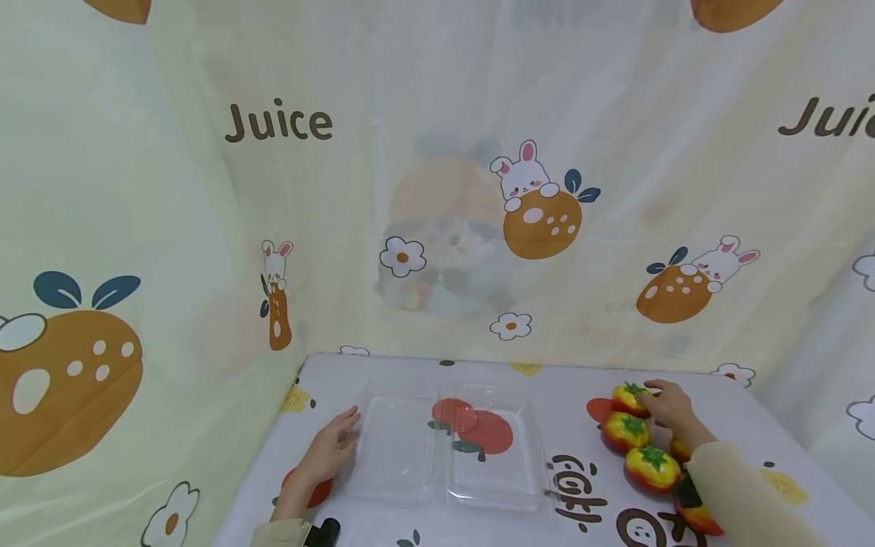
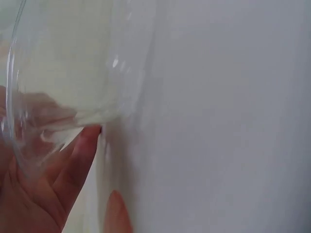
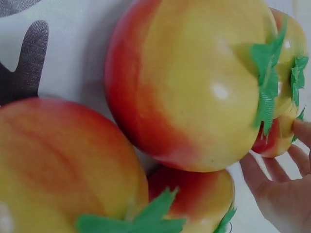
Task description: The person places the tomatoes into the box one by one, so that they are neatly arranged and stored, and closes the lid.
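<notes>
Item one, my left hand (image 1: 331, 452): fingers straight and lying close together, tips laid against the left edge of the clear plastic tray (image 1: 447, 448); nothing is pinched or gripped. From the left wrist view my fingertips (image 2: 80, 155) rest at the tray's curved transparent rim (image 2: 14, 97), seen partly through the plastic, with the white tablecloth (image 2: 218, 121) filling the rest of that view. Item two, the tray itself: two shallow compartments side by side, lying flat at the middle of the table, a red printed fruit of the cloth showing through it; my left hand is at its left side. Item three, my right hand (image 1: 673, 406): fingers loosely extended and slightly spread, reaching over the far tomato (image 1: 630, 399) and touching its top; I cannot tell whether they have closed round it. In the right wrist view my fingers (image 3: 277, 189) lie open just beside the tomatoes. Item four, the tomatoes: red-and-yellow with green stalk leaves, clustered at the right of the table, well apart from the tray. A second tomato (image 1: 625, 431) sits just nearer than the far one, a third tomato (image 1: 652, 469) nearer again, and others are partly hidden by my cream sleeve (image 1: 741, 497).
</notes>
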{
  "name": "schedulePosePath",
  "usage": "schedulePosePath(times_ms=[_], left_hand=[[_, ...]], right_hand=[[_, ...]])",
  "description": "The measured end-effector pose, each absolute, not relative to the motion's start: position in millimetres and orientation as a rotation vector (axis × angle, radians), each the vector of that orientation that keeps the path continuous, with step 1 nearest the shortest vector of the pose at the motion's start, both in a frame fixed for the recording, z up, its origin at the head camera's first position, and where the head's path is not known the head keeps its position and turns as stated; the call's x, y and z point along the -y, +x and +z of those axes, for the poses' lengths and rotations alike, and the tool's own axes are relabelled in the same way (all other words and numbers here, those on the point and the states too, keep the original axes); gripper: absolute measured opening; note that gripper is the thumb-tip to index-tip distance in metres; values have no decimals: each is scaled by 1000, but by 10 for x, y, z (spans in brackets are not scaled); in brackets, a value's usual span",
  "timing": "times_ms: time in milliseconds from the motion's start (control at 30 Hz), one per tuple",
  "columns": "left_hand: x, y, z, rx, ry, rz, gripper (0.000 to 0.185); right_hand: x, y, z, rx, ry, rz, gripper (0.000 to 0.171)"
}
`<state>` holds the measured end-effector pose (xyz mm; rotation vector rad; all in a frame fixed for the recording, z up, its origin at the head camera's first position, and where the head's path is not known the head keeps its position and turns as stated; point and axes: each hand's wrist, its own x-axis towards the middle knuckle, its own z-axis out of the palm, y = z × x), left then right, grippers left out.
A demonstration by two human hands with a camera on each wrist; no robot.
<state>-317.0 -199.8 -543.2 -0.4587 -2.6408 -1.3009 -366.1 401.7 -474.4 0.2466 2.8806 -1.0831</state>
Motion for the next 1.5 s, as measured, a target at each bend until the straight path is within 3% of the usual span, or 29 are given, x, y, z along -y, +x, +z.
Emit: schedulePosePath(times_ms=[233, 433, 833, 1100, 1333, 1500], left_hand=[[2008, -3143, -5366, 2738, -497, -1335, 52], [1996, -3168, -5363, 2750, -454, -1401, 53], [2026, -3176, -5386, 2700, -471, -1461, 54], [2077, -3176, -5399, 2708, -416, -1499, 54], [2065, -3141, -5423, 2717, -377, -1547, 53], [2069, -3157, -5448, 2718, -399, -1532, 53]], right_hand=[[-4084, -3682, -4861, -2761, 362, -1319, 71], [-4098, -3694, -4841, -2693, 413, -1326, 68], [-3902, -3657, -4507, -2855, 294, -1350, 66], [-3467, -3651, -4307, -2889, -16, -1408, 68], [-2813, -3584, -4148, -2915, -363, -1410, 61], [-2327, -3595, -4171, -2846, -444, -1417, 63]])
